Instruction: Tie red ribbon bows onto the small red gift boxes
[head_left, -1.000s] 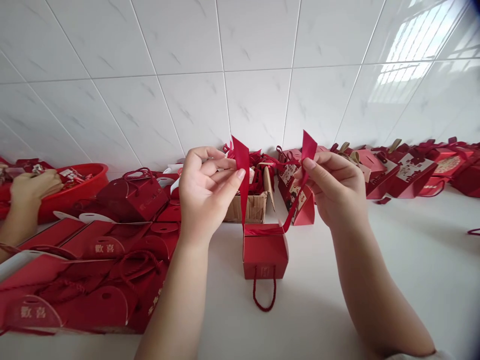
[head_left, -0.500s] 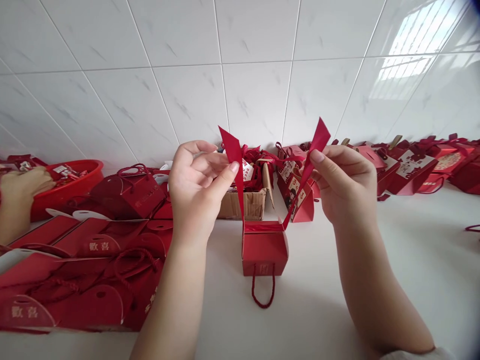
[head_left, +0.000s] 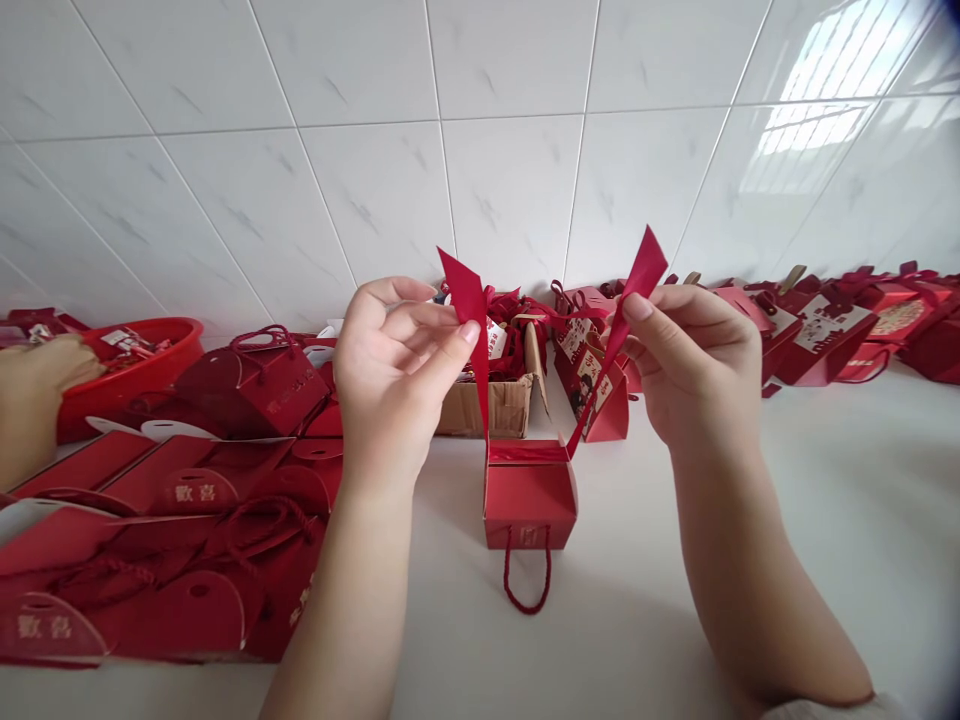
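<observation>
A small red gift box [head_left: 531, 492] stands on the white table in front of me, its dark red cord handle [head_left: 527, 605] hanging toward me. A red ribbon [head_left: 469, 292] rises from both sides of the box in a V. My left hand [head_left: 397, 375] pinches one ribbon end between thumb and fingers. The other end is pinched in my right hand [head_left: 701, 360], with the tip sticking up above the thumb. Both ribbon lengths look taut. Where the ribbon passes on the box's far side is hidden.
Red boxes [head_left: 172, 490] lie piled at left, beside a red basin [head_left: 150, 365] of small packets, with another person's hand [head_left: 45, 370] at it. Behind stands a cardboard box [head_left: 491, 408] of ribbons. Finished-looking red boxes [head_left: 825, 335] line the tiled wall [head_left: 510, 60].
My right hand has shifted slightly up and to the right with its ribbon end. My left hand and the box stay almost still. The other person's hand moved slightly left.
</observation>
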